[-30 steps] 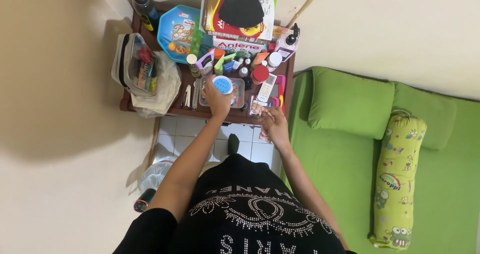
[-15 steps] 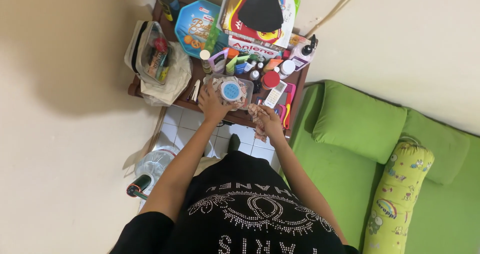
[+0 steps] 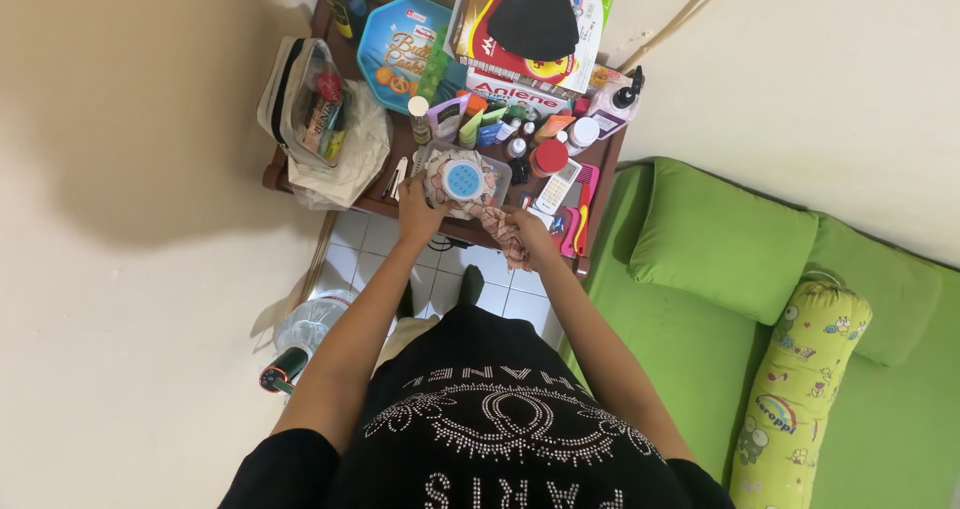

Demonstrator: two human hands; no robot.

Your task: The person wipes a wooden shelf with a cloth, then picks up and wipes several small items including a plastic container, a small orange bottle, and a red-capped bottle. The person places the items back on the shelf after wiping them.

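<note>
My left hand (image 3: 418, 215) rests at the near left corner of a clear plastic box (image 3: 497, 178) on a small brown table (image 3: 372, 207). A round white jar with a blue lid (image 3: 463, 179) stands in the box, on a patterned pinkish cloth (image 3: 498, 225). My right hand (image 3: 533, 245) grips that cloth at the table's front edge, and the cloth runs from the hand up into the box.
The table is crowded: a blue octagonal tin (image 3: 400, 39), stacked boxes with a black mask (image 3: 540, 14), small bottles, a red-lidded jar (image 3: 548, 157), a remote (image 3: 556, 184), a pouch (image 3: 312, 104). A green mattress with pillow (image 3: 722, 241) and bolster (image 3: 800, 394) lies right. A water jug (image 3: 300, 339) stands below.
The blue-lidded jar went from my left hand down into the clear box. The cloth in my right hand now stretches into the box under the jar. The view shifted slightly.
</note>
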